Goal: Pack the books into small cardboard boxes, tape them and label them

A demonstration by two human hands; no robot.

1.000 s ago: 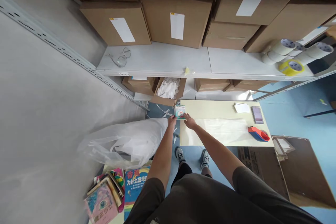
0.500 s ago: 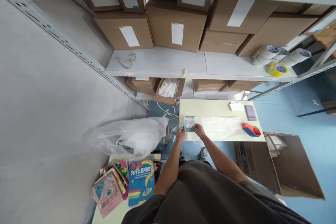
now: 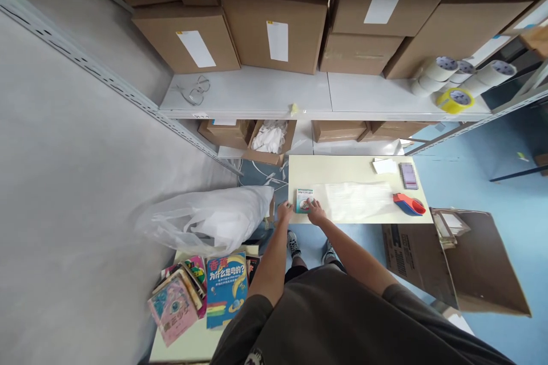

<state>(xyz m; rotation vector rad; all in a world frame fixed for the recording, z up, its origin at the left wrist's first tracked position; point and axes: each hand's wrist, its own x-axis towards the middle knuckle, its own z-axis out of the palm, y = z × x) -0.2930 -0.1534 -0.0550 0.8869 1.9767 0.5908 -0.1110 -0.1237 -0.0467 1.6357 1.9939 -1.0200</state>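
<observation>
Booklet (image 3: 304, 202) with a green-and-white cover lies in the head view just below the centre of the frame, near the left end of the cream table (image 3: 329, 170). The right hand (image 3: 316, 213) is unclenched, fingers reaching onto the cover's right side and touching it rather than wrapping round it. The left hand (image 3: 284, 211) is at the table's left edge, just beside the booklet and apart from it; its fingers look partly curled, but I cannot tell whether they are pinching anything. Right of the booklet is a pale, thin sheet (image 3: 359, 201), and beyond it, at the table's right end, sit a red-and-blue tool (image 3: 409, 204), white papers (image 3: 385, 166) and a purple item (image 3: 409, 175), blurred out. Lower left of the frame shows a big blue book (image 3: 226, 291) beside a pile of books (image 3: 176, 302), below a white plastic bag (image 3: 214, 219). The booklet should be light and fairly flexible, its cover perhaps a bit slick and its corners easy to crease. Best hold would be at 2 opposite side edges, thumbs above and fingers beneath; with 1 hand, a flat pinch midway along a side would bend it least.
</observation>
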